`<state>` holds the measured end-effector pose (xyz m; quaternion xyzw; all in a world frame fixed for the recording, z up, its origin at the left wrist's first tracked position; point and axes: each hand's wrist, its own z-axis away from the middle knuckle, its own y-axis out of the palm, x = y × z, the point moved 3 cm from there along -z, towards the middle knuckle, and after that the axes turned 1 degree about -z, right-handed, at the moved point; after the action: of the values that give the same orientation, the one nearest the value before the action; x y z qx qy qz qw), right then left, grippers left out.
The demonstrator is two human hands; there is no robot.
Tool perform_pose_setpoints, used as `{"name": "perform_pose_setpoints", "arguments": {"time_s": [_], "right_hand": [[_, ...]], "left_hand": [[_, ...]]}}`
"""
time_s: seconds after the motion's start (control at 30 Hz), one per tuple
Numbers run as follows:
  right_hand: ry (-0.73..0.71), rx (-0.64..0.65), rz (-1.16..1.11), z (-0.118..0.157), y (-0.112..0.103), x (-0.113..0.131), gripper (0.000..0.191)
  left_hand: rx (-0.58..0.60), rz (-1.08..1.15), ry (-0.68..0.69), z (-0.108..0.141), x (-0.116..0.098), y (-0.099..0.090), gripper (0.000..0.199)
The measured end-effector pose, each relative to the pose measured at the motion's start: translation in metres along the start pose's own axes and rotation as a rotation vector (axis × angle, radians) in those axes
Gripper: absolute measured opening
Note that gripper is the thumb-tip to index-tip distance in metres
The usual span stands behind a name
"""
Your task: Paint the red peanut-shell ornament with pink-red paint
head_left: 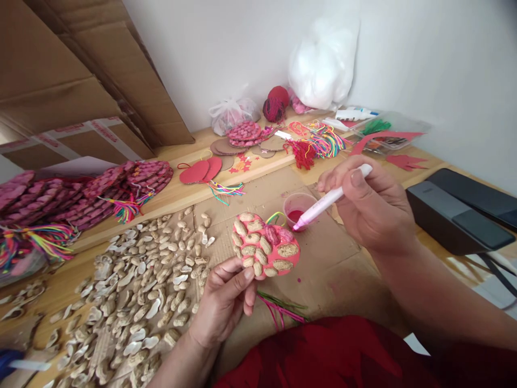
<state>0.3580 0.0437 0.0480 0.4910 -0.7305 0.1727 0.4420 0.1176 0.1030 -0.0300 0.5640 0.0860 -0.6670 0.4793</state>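
While loose peanut shells (153, 291) cover the left side of the cardboard sheet (335, 269), the left hand (222, 291), just right of them, pinches a red disc (276, 250) by its lower-left rim, holding it above the sheet, shell side toward the camera. Two pink-stained shells (271, 234) sit at the disc's upper right; others on it are tan. At that upper-right edge is the pink tip of a white pen (332, 198); whether it touches, I cannot tell. Behind the tip, toward the sheet's far edge, stands a plastic cup (301, 200) of red paint (294, 215), nearer the right hand (371, 210). From the disc, the pen's long axis slants up rightward into that hand's thumb-and-finger pinch.
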Motion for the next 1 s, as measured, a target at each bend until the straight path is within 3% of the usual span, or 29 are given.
{"name": "perform_pose_setpoints", "arguments": {"time_s": [0.2, 0.73, 1.0], "right_hand": [[0.033, 0.047, -0.008, 0.0015, 0.0026, -0.0008, 0.020], [0.039, 0.021, 0.017, 0.0011, 0.0019, -0.0029, 0.020], [0.034, -0.026, 0.013, 0.0029, 0.0040, -0.0023, 0.017]], "left_hand": [[-0.010, -0.010, 0.002, 0.0001, 0.0000, 0.0005, 0.027], [0.011, 0.010, 0.004, 0.0001, 0.0007, 0.0006, 0.024], [0.064, 0.081, 0.034, -0.0084, 0.0065, -0.0084, 0.017]]}}
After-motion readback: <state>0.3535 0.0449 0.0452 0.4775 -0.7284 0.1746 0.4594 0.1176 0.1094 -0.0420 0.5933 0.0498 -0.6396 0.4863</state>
